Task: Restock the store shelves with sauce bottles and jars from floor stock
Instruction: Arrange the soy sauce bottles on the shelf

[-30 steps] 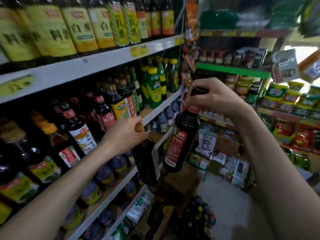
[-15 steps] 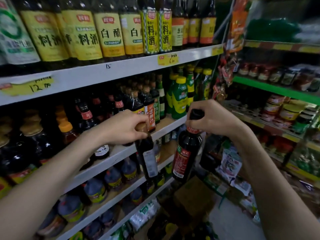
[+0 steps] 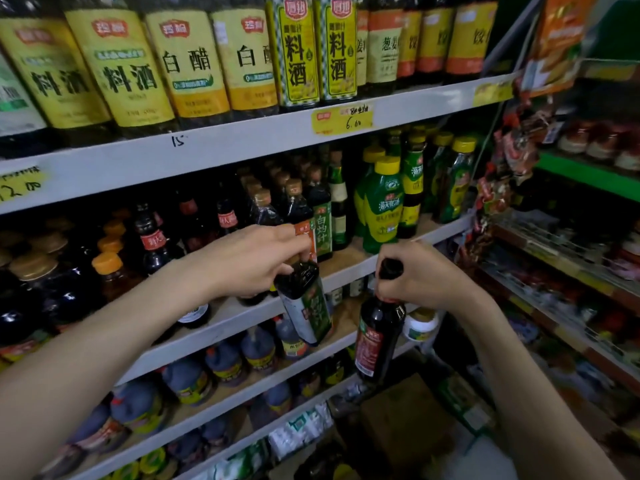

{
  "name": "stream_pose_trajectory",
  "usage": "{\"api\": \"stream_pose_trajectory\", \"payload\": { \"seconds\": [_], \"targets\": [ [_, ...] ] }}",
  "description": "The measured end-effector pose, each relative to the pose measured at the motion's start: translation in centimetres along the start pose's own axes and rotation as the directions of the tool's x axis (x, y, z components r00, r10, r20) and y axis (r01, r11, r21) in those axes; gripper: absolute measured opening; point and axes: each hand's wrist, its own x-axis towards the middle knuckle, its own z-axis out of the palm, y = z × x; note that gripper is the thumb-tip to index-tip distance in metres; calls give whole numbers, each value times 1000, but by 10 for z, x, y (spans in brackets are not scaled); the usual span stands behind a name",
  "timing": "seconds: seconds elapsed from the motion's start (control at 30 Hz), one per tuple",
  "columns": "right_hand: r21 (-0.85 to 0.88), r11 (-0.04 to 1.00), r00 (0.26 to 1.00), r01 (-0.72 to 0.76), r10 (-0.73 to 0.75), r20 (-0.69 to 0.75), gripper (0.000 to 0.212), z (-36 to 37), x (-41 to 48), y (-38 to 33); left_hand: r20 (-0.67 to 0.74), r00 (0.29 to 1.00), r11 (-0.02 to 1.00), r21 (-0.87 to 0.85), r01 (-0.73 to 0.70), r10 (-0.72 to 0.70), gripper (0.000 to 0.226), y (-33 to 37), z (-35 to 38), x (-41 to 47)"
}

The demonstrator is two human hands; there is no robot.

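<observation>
Wrapping my left hand (image 3: 256, 261) round the neck of the green-label bottle (image 3: 308, 308), my right hand (image 3: 424, 277), at four o'clock, grips the red-label bottle (image 3: 375, 337) below its cap.

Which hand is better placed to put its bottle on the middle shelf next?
Probably the left. The left hand holds a green-label bottle at the middle shelf, near a matching bottle. The right hand holds a dark bottle lower down.
</observation>
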Motion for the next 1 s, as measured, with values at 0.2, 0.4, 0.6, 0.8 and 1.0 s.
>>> {"api": "stream_pose_trajectory", "payload": {
  "seconds": [0.2,0.4,0.6,0.8,1.0],
  "targets": [
    [20,1000,1000,14,-14,6,17,-10,14,24,-29,999,994,102,27,-24,23,-4,-21,55],
    [40,999,1000,13,-13,4,17,-18,30,42,-92,993,964,247,99,-79,23,-9,-6,102],
    [10,1000,999,-17,17,-34,18,-17,50,53,-80,985,942,289,170,-153,44,-13,25,119],
    [-24,998,995,-50,47,-92,15,-4,81,68,-110,978,940,276,202,-178,32,-36,28,128],
    [-133,990,995,-48,35,-93,21,21,114,79,-46,977,951,225,211,-206,34,-46,24,141]
  ]
}}
